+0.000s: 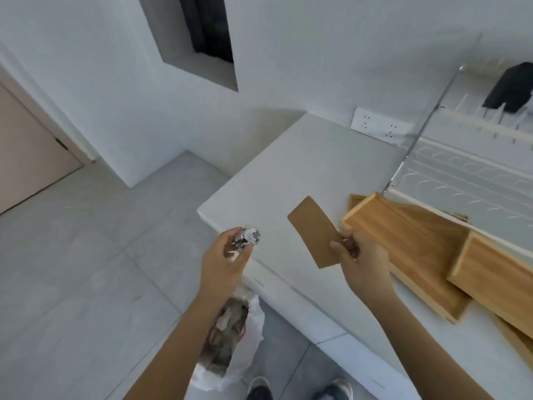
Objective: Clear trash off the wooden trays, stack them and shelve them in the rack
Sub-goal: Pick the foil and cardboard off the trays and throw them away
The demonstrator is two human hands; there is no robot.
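Note:
My left hand [223,256] grips a crumpled ball of foil-like paper [247,237] over the counter's left corner, above the bin bag. My right hand [362,259] pinches a flat brown cardboard sleeve [314,230] by its lower right end, just left of the trays. A long wooden tray [403,249] lies on the white counter, its right end overlapped by a second wooden tray [496,272]. A third tray edge [516,339] shows underneath at the right border. The white wire rack [467,174] stands behind the trays against the wall.
A white bin bag [233,339] holding trash stands on the tiled floor below my left arm, beside the white counter [288,174]. A wall socket strip [380,127] sits behind the counter. A dark item [510,88] hangs on the rack's upper tier. My shoes show at the bottom.

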